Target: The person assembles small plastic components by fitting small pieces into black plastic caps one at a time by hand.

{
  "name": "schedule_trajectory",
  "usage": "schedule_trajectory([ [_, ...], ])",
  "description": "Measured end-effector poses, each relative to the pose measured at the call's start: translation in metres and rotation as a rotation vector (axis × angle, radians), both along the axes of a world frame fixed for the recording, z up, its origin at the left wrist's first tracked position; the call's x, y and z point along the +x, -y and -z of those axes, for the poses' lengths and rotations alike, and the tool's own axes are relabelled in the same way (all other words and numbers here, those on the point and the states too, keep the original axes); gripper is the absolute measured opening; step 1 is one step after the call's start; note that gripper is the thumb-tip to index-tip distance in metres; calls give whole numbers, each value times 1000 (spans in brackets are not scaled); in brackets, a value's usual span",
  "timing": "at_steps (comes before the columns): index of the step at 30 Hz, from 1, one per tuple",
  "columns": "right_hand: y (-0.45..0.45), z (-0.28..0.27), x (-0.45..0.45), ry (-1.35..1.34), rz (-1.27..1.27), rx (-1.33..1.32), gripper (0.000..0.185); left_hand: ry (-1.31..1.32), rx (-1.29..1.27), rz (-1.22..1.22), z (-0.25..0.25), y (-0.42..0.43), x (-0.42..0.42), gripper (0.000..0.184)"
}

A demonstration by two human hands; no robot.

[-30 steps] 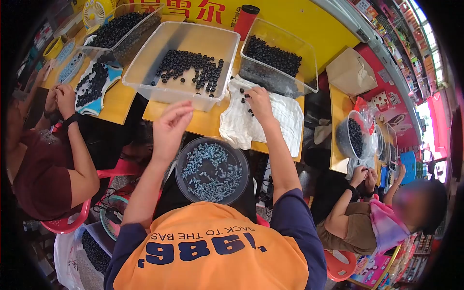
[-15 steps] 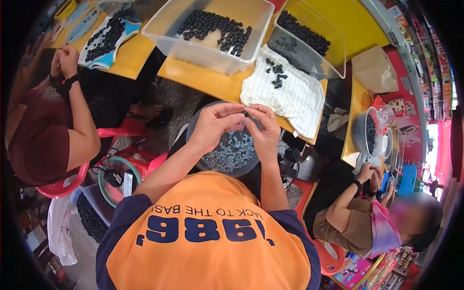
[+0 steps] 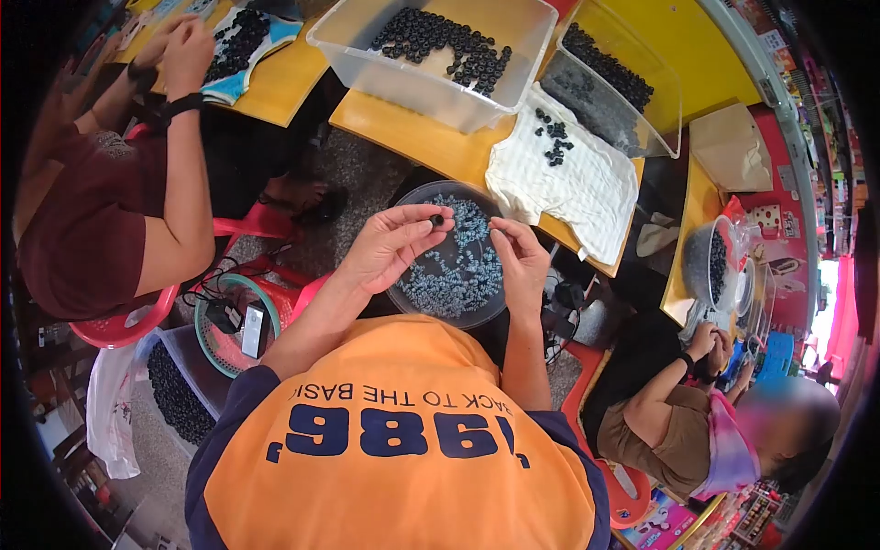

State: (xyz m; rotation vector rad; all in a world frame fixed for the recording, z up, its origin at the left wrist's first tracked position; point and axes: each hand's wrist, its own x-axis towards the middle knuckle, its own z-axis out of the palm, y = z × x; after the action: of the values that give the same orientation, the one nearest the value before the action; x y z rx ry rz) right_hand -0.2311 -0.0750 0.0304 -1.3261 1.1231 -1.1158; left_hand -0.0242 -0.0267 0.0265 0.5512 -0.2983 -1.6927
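Between the thumb and fingertips of my left hand point(image 3: 392, 249) is a small black ring-shaped part point(image 3: 437, 221), its opening turned toward the right. My right hand point(image 3: 522, 266) is a short way to the right, thumb and fingers pinched together. Whatever that pinch may hold is too small to make out. Both hands hover above a round dark basin point(image 3: 401, 291) close to my body. In it lie many small blue-grey coil-like pieces point(image 3: 454, 280), scattered over the bottom.
Ahead, a yellow table point(image 3: 403, 122) bears a clear bin point(image 3: 332, 38) of black parts and a white cloth point(image 3: 587, 197) with several more. Another clear bin point(image 3: 674, 128) stands behind. Co-workers sit at left point(image 3: 137, 211) and right point(image 3: 655, 412). A green-rimmed basket point(image 3: 202, 335) is lower left.
My hands have come apart from where they met at the black part. The black part stays in my left hand, and my right hand has drawn away to the right. The view has shifted slightly.
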Motion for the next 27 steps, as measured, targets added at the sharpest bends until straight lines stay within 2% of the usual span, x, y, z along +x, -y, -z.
schedule_trajectory([
  [2, -3, 2, -1, -201, -52, -65, 15, -3, 26, -1, 4, -6, 7, 24],
  [4, -6, -2, 3, -267, -52, -82, 14, -22, 15, -23, 7, -11, 16, 25],
  [6, -6, 2, 7, -537, -121, -388, 13, -26, 31, -51, 11, -16, 26, 25],
  [8, -4, 10, 15, -562, -180, -410, 16, 19, 60, -99, 15, -19, 33, 25],
  [10, -2, 15, 27, -699, -305, -676, 20, 24, 77, -120, 10, -22, 34, 25],
  [11, -2, 21, 33, -722, -342, -712, 25, 31, 72, -136, 11, -23, 34, 25],
  [18, 1, 47, 45, -796, -377, -686, 20, -24, 93, -135, 25, -28, 40, 22],
  [27, -3, 38, 16, -861, -349, -634, 17, 5, 89, -126, 31, -31, 42, 19],
])
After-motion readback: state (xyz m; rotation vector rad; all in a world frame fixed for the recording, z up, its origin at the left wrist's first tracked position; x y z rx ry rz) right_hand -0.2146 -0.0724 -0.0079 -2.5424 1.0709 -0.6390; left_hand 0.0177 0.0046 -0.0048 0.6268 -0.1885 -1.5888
